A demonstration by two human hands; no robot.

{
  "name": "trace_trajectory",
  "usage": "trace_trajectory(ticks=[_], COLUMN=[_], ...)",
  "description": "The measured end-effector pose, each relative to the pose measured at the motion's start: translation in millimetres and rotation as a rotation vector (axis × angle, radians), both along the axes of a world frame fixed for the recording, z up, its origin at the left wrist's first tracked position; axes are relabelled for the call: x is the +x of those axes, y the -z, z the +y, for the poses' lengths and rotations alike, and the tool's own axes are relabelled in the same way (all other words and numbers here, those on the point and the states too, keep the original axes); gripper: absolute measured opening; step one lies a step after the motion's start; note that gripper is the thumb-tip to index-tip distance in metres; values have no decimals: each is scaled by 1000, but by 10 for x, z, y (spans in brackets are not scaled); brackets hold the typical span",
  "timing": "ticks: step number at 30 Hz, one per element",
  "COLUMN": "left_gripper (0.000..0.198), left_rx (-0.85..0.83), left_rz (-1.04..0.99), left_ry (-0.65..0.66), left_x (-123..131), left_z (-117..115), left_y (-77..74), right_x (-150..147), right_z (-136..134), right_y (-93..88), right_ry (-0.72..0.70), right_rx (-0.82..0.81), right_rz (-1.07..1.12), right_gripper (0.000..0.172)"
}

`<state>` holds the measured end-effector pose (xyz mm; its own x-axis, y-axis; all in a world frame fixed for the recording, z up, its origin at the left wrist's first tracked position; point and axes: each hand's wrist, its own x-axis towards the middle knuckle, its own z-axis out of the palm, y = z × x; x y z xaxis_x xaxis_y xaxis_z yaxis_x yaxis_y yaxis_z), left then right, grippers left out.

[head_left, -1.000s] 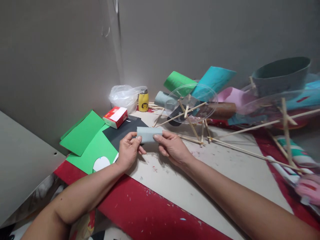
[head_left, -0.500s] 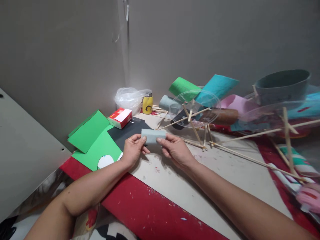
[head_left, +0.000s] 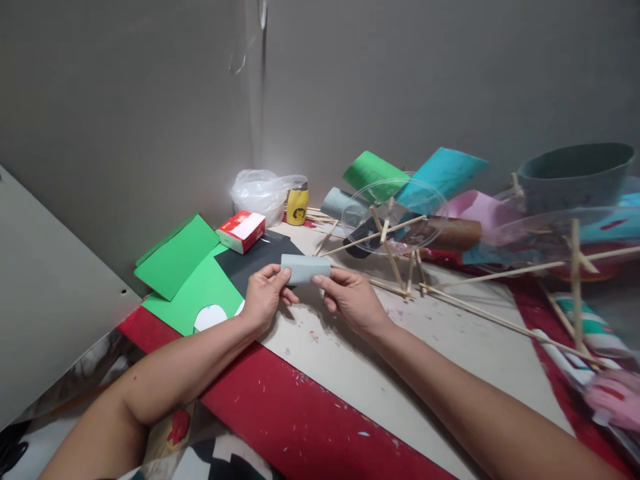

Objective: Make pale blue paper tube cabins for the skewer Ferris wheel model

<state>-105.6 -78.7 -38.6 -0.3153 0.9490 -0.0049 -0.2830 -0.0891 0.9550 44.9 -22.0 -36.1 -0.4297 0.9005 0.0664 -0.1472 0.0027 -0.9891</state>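
A small grey-blue paper piece [head_left: 302, 269], curved like a rolled strip, is held level above the table. My left hand [head_left: 266, 298] pinches its left end between thumb and fingers. At its right end, my right hand [head_left: 354, 299] grips it with the thumb in front and fingers behind. Black paper [head_left: 240, 265] lies behind my left hand. Green sheets [head_left: 200, 293] are left of it, with a white round piece [head_left: 210, 317] on them.
A red-and-white box [head_left: 242, 231], a plastic bag [head_left: 261, 193] and a yellow container [head_left: 297, 204] stand at the back. Joined wooden sticks [head_left: 485, 311], paper tubes [head_left: 443, 179] and a grey bowl-like container [head_left: 575, 177] fill the right side.
The camera view has shifted slightly. Both hands keep their hold on the grey-blue paper piece, which looks almost the same.
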Motion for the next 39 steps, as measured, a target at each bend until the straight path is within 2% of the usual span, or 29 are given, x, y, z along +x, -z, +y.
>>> trace_trajectory(ticks=[9, 16, 22, 29, 34, 39], left_gripper=[37, 29, 32, 26, 25, 26], left_rx=[38, 43, 54, 38, 42, 14], left_rz=[6, 29, 24, 84, 151, 118], left_ry=[3, -5, -10, -57, -39, -7], left_x=[21, 20, 8, -11, -4, -11], left_z=[-17, -46, -40, -44, -73, -76], left_y=[-26, -66, -74, -86, -85, -108], right_x=[-31, -30, -11, -11, -25, -18], right_z=[-9, 12, 15, -5, -33, -22], right_y=[-1, 9, -18, -44, -39, -23], right_ry=[4, 19, 43, 9, -19, -32], right_rx=[-109, -93, -79, -154, -212, -193], right_rz=[105, 102, 94, 122, 153, 137], right_gripper=[31, 31, 32, 34, 36, 36])
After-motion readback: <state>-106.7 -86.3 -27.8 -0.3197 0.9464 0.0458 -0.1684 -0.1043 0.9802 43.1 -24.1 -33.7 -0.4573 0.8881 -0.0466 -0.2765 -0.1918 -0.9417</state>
